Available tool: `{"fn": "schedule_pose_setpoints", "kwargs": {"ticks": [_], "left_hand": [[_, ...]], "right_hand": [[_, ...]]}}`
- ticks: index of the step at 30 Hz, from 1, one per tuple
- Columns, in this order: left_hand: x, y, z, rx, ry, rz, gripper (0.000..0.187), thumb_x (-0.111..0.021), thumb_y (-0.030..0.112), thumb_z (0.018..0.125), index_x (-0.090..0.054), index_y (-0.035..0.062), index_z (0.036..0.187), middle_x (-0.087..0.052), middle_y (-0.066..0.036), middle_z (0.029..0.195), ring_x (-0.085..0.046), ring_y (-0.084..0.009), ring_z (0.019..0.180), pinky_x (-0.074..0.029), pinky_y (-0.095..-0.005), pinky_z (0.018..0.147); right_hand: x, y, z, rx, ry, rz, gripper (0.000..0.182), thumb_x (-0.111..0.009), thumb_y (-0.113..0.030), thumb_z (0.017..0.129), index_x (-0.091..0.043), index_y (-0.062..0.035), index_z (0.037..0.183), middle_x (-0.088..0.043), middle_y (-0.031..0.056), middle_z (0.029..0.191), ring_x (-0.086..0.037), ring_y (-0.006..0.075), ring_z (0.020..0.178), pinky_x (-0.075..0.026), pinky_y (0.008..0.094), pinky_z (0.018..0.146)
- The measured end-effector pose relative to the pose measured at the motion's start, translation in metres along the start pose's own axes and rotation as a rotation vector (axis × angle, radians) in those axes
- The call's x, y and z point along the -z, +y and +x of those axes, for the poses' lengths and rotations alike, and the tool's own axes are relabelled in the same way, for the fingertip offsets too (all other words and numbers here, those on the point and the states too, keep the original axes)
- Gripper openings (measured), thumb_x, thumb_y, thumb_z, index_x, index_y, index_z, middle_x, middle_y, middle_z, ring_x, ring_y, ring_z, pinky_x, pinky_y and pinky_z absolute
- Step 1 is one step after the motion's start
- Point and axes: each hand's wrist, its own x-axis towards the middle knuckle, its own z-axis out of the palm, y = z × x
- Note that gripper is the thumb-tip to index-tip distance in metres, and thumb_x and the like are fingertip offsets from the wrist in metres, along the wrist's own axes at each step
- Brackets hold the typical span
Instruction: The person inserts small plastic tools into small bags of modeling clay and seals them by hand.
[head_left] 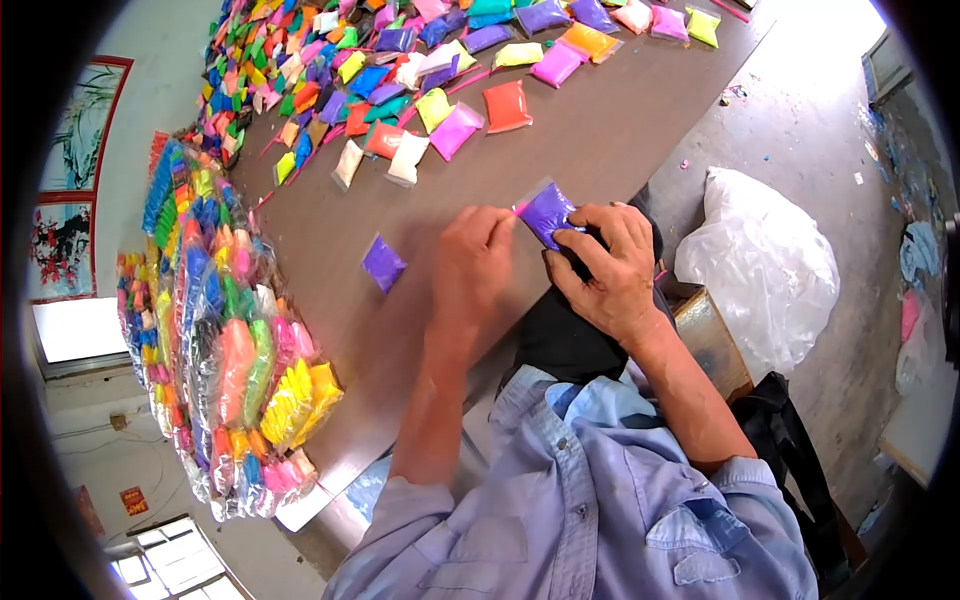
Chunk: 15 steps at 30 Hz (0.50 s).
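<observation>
My right hand (608, 262) grips a small clear packet of purple filling (546, 213) by its right side, over the table's near edge. At the packet's left corner is my left hand (474, 262), slightly blurred, its thumb and forefinger pinched together. A small bit of pink (520, 208) shows between those fingertips and the packet; what it is I cannot make out. To the left of my left hand, a second purple packet (384, 263) lies flat on the brown table (330, 215).
A big heap of coloured packets (290, 70) covers the table's far side, with thin pink strips among them. Large clear bags of sorted packets (235, 360) stack along the left edge. On the right are a cardboard box (712, 340) and a white plastic sack (765, 270) on the floor.
</observation>
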Motion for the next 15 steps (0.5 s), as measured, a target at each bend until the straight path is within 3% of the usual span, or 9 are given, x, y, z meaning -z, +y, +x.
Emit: {"fn": "schedule_pose_setpoints", "kwargs": {"ticks": [6, 13, 15], "left_hand": [[0.012, 0.03, 0.005, -0.025, -0.067, -0.018, 0.006, -0.074, 0.007, 0.096, -0.074, 0.0016, 0.1, -0.069, -0.016, 0.085, -0.068, -0.0302, 0.072, -0.051, -0.0399, 0.064], [0.0, 0.002, 0.019, -0.014, -0.029, 0.07, 0.007, -0.074, 0.009, 0.096, -0.074, 0.0024, 0.099, -0.07, -0.015, 0.086, -0.069, -0.0299, 0.074, -0.052, -0.0394, 0.065], [0.006, 0.007, 0.018, 0.041, -0.071, 0.026, 0.006, -0.071, 0.013, 0.098, -0.071, 0.0069, 0.097, -0.069, -0.015, 0.09, -0.069, -0.0388, 0.084, -0.053, -0.0483, 0.069]], "right_hand": [[-0.002, -0.001, 0.0, 0.01, 0.013, -0.007, 0.022, -0.085, -0.013, 0.077, -0.077, -0.0106, 0.097, -0.068, 0.0066, 0.111, -0.066, 0.0283, 0.105, -0.049, 0.0507, 0.104], [0.001, -0.004, 0.001, 0.009, 0.012, -0.018, 0.02, -0.085, -0.014, 0.079, -0.077, -0.0107, 0.097, -0.068, 0.0063, 0.11, -0.066, 0.0275, 0.104, -0.049, 0.0505, 0.103], [0.002, -0.002, 0.002, 0.002, 0.007, -0.033, 0.02, -0.085, -0.014, 0.079, -0.077, -0.0106, 0.097, -0.069, 0.0063, 0.11, -0.066, 0.0274, 0.104, -0.049, 0.0503, 0.103]]}}
